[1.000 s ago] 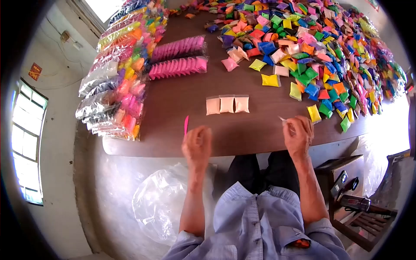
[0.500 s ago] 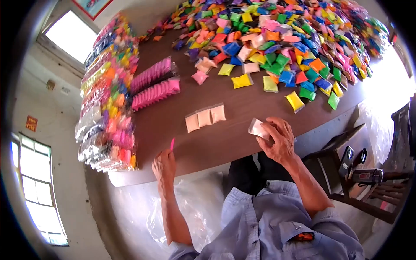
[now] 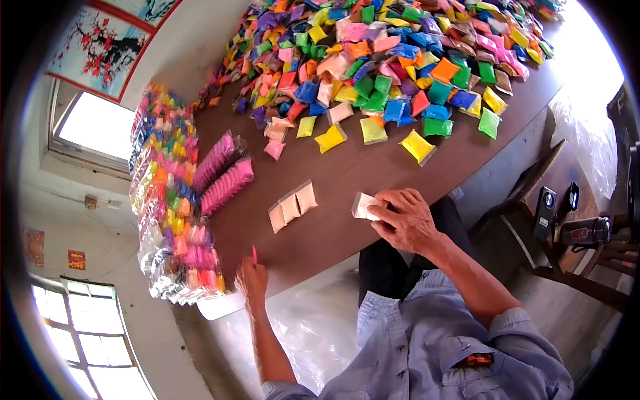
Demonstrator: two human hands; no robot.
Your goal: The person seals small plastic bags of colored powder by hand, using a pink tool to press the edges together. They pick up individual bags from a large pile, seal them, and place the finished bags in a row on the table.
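A thin pink strip (image 3: 254, 253) sticks up from the fingers of my left hand (image 3: 251, 280), which is closed at the table's near edge. A small pale sachet (image 3: 363, 206) is pinched in my right hand (image 3: 408, 220), held just over the brown table (image 3: 333, 240). Between my hands, a little farther off, three peach-coloured sachets (image 3: 291, 207) lie side by side in a slanted row. Two rows of pink sachets (image 3: 228, 187), packed upright, sit beyond my left hand.
A large heap of colourful sachets (image 3: 373, 67) covers the far side. Bagged sachets (image 3: 170, 180) are stacked along the left edge. At right, a wooden chair (image 3: 567, 160) carries a black device (image 3: 545, 205) and a dark flask (image 3: 585, 231). Clear plastic (image 3: 307, 340) lies below the table.
The view has turned, so the table and its goods appear shifted and tilted. Both hands keep their holds, the left on the pink strip and the right on the pale sachet.
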